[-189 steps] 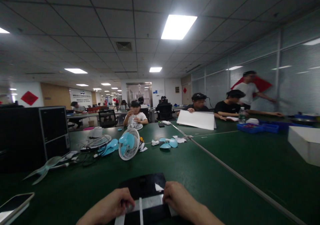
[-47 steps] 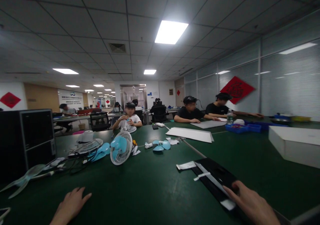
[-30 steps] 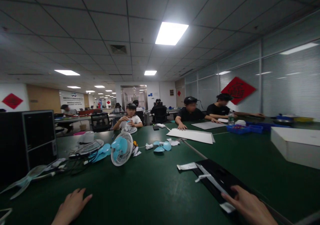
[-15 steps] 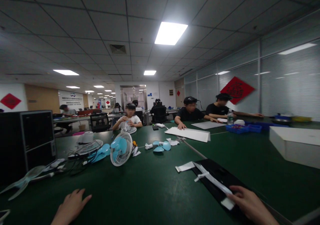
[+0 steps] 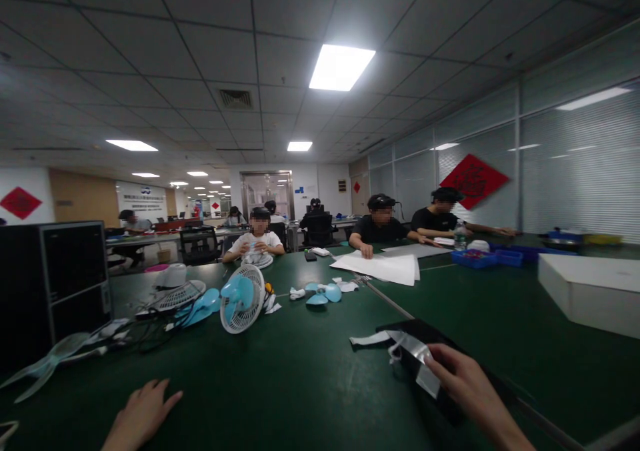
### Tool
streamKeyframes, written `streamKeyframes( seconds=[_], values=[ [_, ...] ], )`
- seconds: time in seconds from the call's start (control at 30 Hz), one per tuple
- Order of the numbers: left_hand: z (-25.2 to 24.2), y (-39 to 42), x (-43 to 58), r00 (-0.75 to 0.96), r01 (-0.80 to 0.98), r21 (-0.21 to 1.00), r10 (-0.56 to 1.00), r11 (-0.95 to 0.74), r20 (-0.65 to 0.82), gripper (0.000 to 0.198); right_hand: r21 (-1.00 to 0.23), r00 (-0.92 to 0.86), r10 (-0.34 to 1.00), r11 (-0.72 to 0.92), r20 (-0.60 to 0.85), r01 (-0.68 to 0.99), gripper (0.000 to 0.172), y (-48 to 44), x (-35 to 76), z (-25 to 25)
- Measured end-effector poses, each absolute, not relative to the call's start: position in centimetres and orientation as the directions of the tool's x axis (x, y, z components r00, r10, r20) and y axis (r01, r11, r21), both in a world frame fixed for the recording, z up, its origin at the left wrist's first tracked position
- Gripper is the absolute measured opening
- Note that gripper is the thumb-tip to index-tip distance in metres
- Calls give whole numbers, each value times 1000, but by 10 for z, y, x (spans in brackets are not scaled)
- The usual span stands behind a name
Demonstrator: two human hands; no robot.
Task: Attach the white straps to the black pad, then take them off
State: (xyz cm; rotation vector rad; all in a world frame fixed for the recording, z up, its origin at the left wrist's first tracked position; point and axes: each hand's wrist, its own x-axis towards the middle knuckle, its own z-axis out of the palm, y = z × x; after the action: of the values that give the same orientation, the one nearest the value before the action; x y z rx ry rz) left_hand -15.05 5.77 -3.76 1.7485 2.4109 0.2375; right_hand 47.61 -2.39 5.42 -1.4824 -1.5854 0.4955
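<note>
My right hand (image 5: 453, 377) is closed on the near end of a flat white strip (image 5: 409, 345), thumb and fingers pinching it. The strip looks shiny and bent, and its far end (image 5: 369, 339) trails onto the green tabletop to the left. A small looped white tie hangs at its middle. Beneath it lies a flat black panel (image 5: 435, 331), partly hidden by the strip and my hand. At the lower left, my left hand (image 5: 143, 411) rests on the tabletop with its fingers spread, holding nothing.
A small fan (image 5: 243, 299) with blue blades stands ahead. Loose blue blades (image 5: 323, 293) lie to its right. A black computer case (image 5: 55, 277) stands at left, a white box (image 5: 590, 291) at right. Across the table, a person's hand (image 5: 367, 251) touches white sheets (image 5: 383, 267).
My right hand has moved left and up, raising and bending the near end of the white strip. My left hand stays in place. A co-worker's white sheet has shifted and curled.
</note>
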Motion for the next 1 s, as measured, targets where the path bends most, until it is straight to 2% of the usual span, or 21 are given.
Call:
streamKeyframes(
  seconds=[0.1,0.2,0.27,0.37,0.47,0.57,0.67,0.8,0.9,1.0],
  values=[
    [-38,57,-150,-284,933,224,959,282,-23,82,-732,85,903,284,422,620,43,-14,458,68],
    [-37,56,-150,-289,929,239,957,282,-5,80,-627,101,841,310,531,715,36,9,443,77],
    [-37,56,-149,-294,929,236,956,285,3,80,-524,90,791,311,605,793,31,29,436,76],
    [-35,56,-149,-289,933,220,957,284,-10,81,-320,-17,740,312,673,895,28,57,427,67],
    [-35,56,-148,-280,936,211,959,281,-35,82,-134,-155,776,295,611,946,27,70,415,52],
    [-36,57,-147,-284,938,202,959,282,-19,80,-28,-255,841,304,477,952,27,67,404,41],
    [-38,58,-148,-306,928,222,952,299,-3,78,-14,-281,883,308,376,951,32,61,397,34],
    [-38,59,-151,-295,926,247,955,287,-3,77,-106,-263,914,308,310,945,23,59,396,27],
    [-36,59,-152,-300,928,229,954,295,-15,77,-185,-250,903,327,348,927,19,62,406,28],
    [-35,57,-150,-293,929,231,956,288,-15,76,-217,-122,890,237,440,947,24,66,432,34]
  ],
)
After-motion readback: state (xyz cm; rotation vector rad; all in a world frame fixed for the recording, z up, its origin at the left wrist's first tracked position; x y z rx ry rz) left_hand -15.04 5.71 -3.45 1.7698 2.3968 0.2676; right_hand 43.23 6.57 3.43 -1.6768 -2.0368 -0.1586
